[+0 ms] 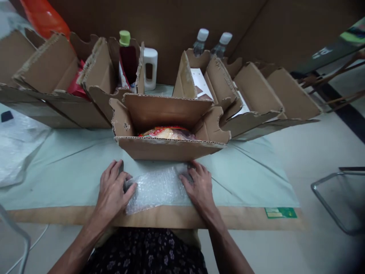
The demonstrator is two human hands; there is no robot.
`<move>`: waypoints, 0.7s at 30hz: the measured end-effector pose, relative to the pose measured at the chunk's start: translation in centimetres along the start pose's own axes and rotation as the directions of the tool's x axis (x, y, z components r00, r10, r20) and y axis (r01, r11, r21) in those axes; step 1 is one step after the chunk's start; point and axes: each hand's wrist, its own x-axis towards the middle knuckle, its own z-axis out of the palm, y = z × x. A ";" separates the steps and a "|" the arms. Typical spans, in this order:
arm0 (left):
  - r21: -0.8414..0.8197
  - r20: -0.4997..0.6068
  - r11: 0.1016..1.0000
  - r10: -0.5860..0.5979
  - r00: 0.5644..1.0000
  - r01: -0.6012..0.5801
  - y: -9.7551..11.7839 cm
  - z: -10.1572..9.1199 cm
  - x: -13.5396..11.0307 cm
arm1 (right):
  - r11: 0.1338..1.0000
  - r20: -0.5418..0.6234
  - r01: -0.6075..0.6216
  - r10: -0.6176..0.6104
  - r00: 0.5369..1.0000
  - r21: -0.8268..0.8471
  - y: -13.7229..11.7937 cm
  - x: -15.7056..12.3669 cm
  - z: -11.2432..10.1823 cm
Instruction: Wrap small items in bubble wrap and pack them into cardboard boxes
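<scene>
A: What lies at the far left of the bench (71, 215)?

B: A crumpled sheet of clear plastic (17, 152), on the pale green cloth (68, 163).

A: And the left hand (114, 190)?

B: It bends over the left end of the bubble wrap (155, 188), beside something dark (126, 185) (too hidden to name). Whether it pinches, one cannot tell.

A: Where exactly is the wrap?

B: On the cloth between both hands, its near left corner over the bare wood. Just beyond stands an open cardboard box (171, 149) with a shiny packet (168, 133) inside.

A: The right hand (200, 186)?

B: Its fingers curl at the wrap's right end, thumb apart from them; a pinch cannot be made out.

A: Farther right?

B: A green card (281, 213), at the bench's front edge.
</scene>
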 end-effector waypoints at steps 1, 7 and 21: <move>-0.021 -0.010 1.000 0.008 1.000 -0.008 0.0 -0.1 -0.2 | 0.999 -0.020 -0.003 0.003 1.000 0.033 -0.3 -0.4 -0.2; -0.284 0.128 0.945 -0.129 0.983 0.161 -0.7 -4.1 0.0 | 0.910 0.141 -0.246 0.210 0.968 0.333 -3.5 -4.4 -3.1; -0.053 -0.168 0.996 0.063 0.984 -0.073 -5.2 -4.8 3.2 | 0.749 0.626 -0.354 -0.103 0.773 0.560 -10.9 -4.7 1.7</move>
